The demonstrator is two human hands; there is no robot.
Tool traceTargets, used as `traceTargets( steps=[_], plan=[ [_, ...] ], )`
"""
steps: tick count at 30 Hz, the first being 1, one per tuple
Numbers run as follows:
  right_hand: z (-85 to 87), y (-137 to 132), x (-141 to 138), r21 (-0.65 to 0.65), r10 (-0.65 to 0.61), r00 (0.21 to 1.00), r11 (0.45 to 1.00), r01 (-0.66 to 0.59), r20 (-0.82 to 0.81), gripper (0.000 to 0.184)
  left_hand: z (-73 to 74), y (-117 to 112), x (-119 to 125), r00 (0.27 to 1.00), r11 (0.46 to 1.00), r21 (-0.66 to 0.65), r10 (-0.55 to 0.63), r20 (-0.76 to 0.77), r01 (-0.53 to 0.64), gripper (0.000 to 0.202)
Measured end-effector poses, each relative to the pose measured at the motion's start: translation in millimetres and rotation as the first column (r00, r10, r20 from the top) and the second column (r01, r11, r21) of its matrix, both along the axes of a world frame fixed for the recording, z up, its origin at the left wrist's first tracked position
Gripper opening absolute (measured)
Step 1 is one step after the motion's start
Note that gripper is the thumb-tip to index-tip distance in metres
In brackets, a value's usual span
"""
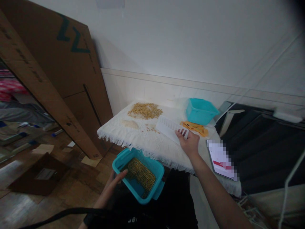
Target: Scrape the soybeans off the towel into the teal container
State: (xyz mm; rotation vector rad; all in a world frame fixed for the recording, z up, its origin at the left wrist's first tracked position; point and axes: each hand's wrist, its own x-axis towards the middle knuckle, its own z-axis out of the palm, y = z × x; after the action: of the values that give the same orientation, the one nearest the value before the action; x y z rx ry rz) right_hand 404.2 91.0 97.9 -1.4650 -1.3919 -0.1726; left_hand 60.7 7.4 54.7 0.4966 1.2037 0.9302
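My left hand (113, 182) grips the near left rim of a turquoise plastic tub (156, 171), held below the table's front edge. The tub holds a layer of yellowish beans (140, 173). My right hand (189, 142) reaches over the white fringed cloth (147, 141) on the table and holds the near end of a flat white ribbed card (169, 128) that lies on the cloth. A heap of the same beans (145, 110) sits at the back left of the cloth. A few loose ones (152, 128) lie near the card. A small whitish pile (130, 123) lies left of them.
A second turquoise tub (200, 110) stands at the back right, by an orange packet (195, 128). A phone (221, 160) lies at the right edge. Large cardboard sheets (59, 73) lean against the wall on the left. Dark furniture (267, 146) stands right of the table.
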Motion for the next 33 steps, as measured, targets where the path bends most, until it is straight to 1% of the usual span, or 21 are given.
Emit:
traceTargets(
  steps=[5, 10, 16, 23, 29, 33],
  plan=[
    [1.7, -1, -1, 0.012, 0.007, 1.000, 1.000, -0.007, -0.013, 0.037, -0.4, 1, -1, 1.000, 1.000, -0.008, -0.015, -0.002, 0.015, 0.096],
    [0.9, -1, -2, -0.002, 0.029, 1.000, 1.000, -0.029, -0.006, 0.041, 0.9, 1, 1, 1.000, 1.000, 0.000, 0.004, -0.005, -0.004, 0.101],
    [2.5, -3, -2, -0.021, 0.086, 0.996, 0.996, -0.086, -0.021, 0.035, 5.6, -1, 2, 1.000, 1.000, -0.003, -0.002, 0.013, 0.002, 0.100],
    [3.5, -2, -3, -0.050, 0.110, 0.992, 0.992, -0.113, -0.068, 0.033, 3.9, 0, -2, 1.000, 1.000, -0.002, -0.018, -0.014, 0.018, 0.099],
    [8.0, -8, 5, -0.144, 0.165, 0.984, 0.974, -0.172, -0.059, 0.040, 2.2, 2, -4, 1.000, 1.000, 0.014, 0.027, 0.000, -0.027, 0.099],
    [11.7, -22, 1, -0.208, 0.173, 0.984, 0.962, -0.178, -0.040, 0.036, 1.6, 2, -6, 1.000, 1.000, 0.028, -0.005, 0.005, 0.005, 0.094]
  ],
)
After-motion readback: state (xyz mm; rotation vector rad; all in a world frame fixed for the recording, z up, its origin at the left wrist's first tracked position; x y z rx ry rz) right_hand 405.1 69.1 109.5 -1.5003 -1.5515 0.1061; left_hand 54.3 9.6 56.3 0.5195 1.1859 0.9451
